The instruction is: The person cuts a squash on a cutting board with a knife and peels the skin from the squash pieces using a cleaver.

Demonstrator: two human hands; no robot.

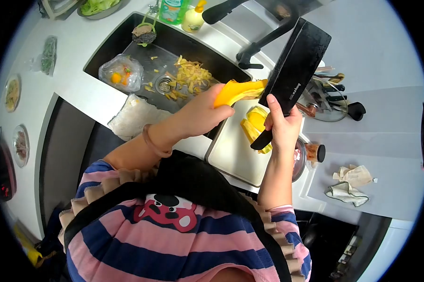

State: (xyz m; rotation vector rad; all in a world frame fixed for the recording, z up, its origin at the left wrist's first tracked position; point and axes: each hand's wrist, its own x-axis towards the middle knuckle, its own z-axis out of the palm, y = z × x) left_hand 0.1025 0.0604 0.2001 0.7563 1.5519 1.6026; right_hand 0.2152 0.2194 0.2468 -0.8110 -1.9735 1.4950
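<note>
My left hand (202, 112) is wrapped round a yellow piece of squash (238, 92), holding it up past the sink's right end. The black cleaver (296, 63) is in my right hand (284, 123), its handle pointing down toward me and its wide blade tilted up to the right. The far end of the held piece meets the blade's edge; whether they touch I cannot tell. More yellow pieces (254, 123) lie below on the white cutting board (235, 157), partly hidden behind the cleaver handle and my right hand.
The dark sink (144, 54) holds peelings (193, 75) and a plastic bag (122, 73). A white cloth (136, 117) lies on its near edge. A black faucet (268, 40) and bottles (193, 19) stand behind. Knives and utensils (334, 94), a jar (314, 152) and a bowl (298, 162) are at right.
</note>
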